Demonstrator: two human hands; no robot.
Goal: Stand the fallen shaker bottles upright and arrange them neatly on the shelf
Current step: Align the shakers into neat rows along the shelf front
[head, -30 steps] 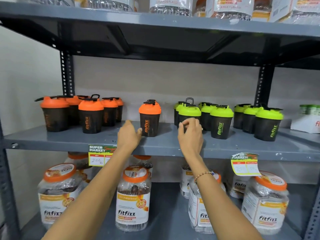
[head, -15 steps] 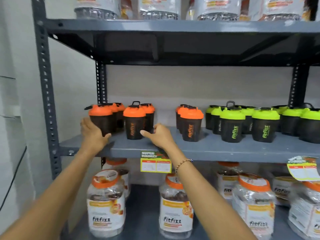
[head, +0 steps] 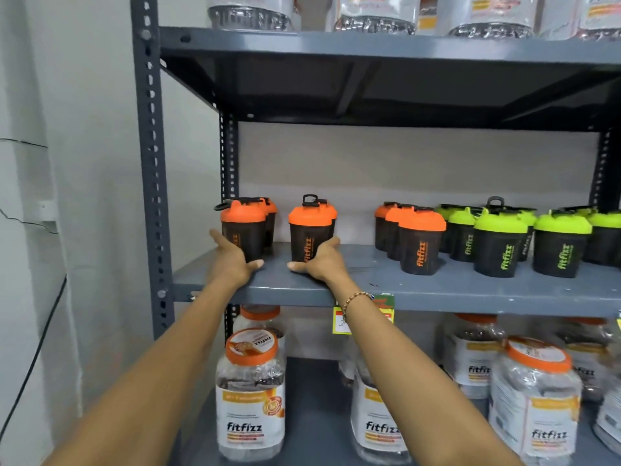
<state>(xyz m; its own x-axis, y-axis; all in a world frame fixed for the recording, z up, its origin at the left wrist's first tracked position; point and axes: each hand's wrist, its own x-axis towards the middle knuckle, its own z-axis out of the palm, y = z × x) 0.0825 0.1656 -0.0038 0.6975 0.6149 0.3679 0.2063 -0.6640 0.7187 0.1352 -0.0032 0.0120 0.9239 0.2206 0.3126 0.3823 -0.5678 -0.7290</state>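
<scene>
Black shaker bottles stand upright on the grey middle shelf [head: 437, 292]. At the left are two short rows with orange lids, then a third orange row [head: 421, 245], then several green-lidded ones [head: 500, 245]. My left hand [head: 235, 262] cups the base of the leftmost front orange shaker [head: 243, 227], fingers on its left side, thumb in front. My right hand [head: 322, 262] cups the base of the second row's front orange shaker [head: 309, 230], thumb in front, fingers on its right side. No bottle lies on its side in view.
The rack's grey upright post [head: 148, 163] stands at the left, with a white wall beyond. The top shelf [head: 369, 45] carries wrapped jars. Large Fitfizz jars [head: 250, 398] fill the bottom shelf. A price tag [head: 386, 307] hangs from the middle shelf's front edge.
My view has swung left along the shelf. Both hands have moved from the shelf's middle to the two left orange rows and closed around the front bottles' bases.
</scene>
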